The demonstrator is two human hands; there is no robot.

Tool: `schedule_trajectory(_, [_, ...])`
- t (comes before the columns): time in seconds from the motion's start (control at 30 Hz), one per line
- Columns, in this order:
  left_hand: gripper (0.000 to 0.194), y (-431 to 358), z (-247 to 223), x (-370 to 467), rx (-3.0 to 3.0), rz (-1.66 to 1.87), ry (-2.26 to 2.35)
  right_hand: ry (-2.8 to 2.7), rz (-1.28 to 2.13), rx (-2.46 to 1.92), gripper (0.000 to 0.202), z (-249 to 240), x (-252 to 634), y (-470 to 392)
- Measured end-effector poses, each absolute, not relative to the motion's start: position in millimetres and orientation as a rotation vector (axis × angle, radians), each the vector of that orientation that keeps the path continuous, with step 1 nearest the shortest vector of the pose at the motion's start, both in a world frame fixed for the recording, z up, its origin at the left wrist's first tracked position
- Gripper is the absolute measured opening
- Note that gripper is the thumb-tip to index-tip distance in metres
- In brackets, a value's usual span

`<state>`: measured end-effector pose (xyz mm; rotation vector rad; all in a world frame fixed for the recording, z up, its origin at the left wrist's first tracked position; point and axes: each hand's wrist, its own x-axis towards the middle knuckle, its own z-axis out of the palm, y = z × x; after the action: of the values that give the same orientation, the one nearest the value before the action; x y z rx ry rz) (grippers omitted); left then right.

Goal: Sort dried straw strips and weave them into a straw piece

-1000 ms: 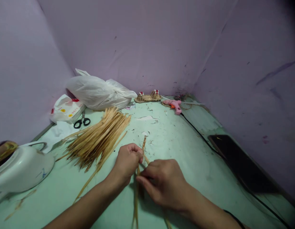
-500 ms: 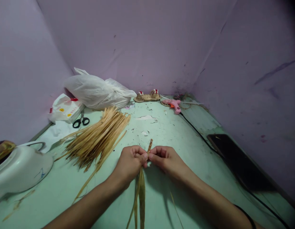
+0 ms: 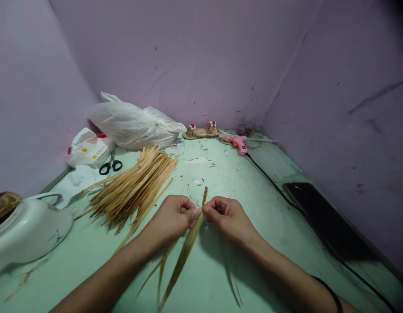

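Note:
Between my hands a short braided piece (image 3: 205, 197) of dried leaf points up and away from me. My left hand (image 3: 178, 214) pinches its lower end with thumb and forefinger. My right hand (image 3: 226, 213) is closed on the same spot, its thumb and forefinger nearly touching my left fingertips. Loose leaf strips (image 3: 185, 256) hang from the braid toward me, a wide one in the middle and thinner ones to its left. A pile of dried strips (image 3: 136, 187) lies left of my hands.
Black-handled scissors (image 3: 110, 167), a paper box (image 3: 90, 150) and a white plastic bag (image 3: 136, 124) stand at the back left; a white bowl (image 3: 35, 230) is near left. Woven sandal-like piece (image 3: 201, 131) at the back, pink glue gun (image 3: 237, 142) with cable, phone (image 3: 328, 221) at right.
The hanging strips have swung to the left and spread apart. My left hand has shifted slightly left and up, and more of the braid shows above my fingertips.

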<state>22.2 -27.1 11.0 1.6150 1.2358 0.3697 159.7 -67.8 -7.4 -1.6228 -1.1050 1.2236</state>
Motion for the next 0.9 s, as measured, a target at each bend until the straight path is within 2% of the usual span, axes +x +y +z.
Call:
schedule_trajectory(0.13, [0.018,-53.6,12.1,26.1,1.926,0.476,1.384,-1.01,1.226,-1.552,0.012,-8.6,156.2,-68.7])
schedule_trajectory(0.27, [0.014,-82.4,-0.1,30.7,2.272,0.454,1.249,-0.822,1.356,-1.413,0.015,-10.6,152.5,-72.6])
schedule_trajectory(0.37, [0.013,-84.6,-1.6,31.3,2.309,0.423,1.162,-0.735,1.435,-1.373,0.015,-11.5,151.5,-74.5])
schedule_trajectory(0.47, [0.016,-72.9,8.7,29.6,2.105,0.477,1.107,-0.728,1.411,-1.376,0.016,-12.4,152.3,-74.6])
schedule_trajectory(0.57, [0.014,-57.9,19.8,28.6,1.695,0.715,1.306,-0.779,1.378,-1.384,0.017,-13.1,152.4,-75.0])
schedule_trajectory(0.6, [0.021,-53.4,21.6,28.6,1.539,0.72,1.361,-0.801,1.377,-1.388,0.018,-13.0,151.9,-75.4])
schedule_trajectory(0.67, [0.03,-45.8,21.9,28.6,1.286,0.592,1.327,-0.833,1.402,-1.375,0.021,-12.1,150.5,-76.3])
schedule_trajectory(0.77, [0.018,-37.4,17.4,26.6,1.091,0.364,1.131,-0.845,1.467,-1.318,0.018,-9.4,149.1,-76.7])
schedule_trajectory(0.9, [0.017,-30.0,13.2,21.6,1.05,0.294,1.092,-0.915,1.429,-1.379,0.012,-7.4,150.5,-74.6])
